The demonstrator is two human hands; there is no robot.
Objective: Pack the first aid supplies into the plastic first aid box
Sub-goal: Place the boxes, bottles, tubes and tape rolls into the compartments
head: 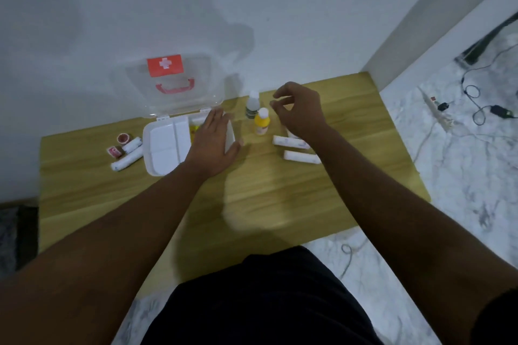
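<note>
The white plastic first aid box [162,148] lies open on the wooden table [252,199], its clear lid [168,84] with a red cross label leaning back against the wall. My left hand [214,143] rests flat with straight fingers over the box's right side. My right hand [300,110] hovers with loosely curled fingers above the table, just right of a yellow bottle [262,122] and a clear bottle [252,105]; it holds nothing. White bandage rolls [291,143] lie under and beside my right wrist. More rolls [127,159] and red tape rolls [122,138] lie left of the box.
The table stands against a white wall. On the marble floor to the right lie a power strip [437,109] and tangled cables [482,109]. A dark cloth object [16,232] sits at the left edge. My dark clothing fills the bottom.
</note>
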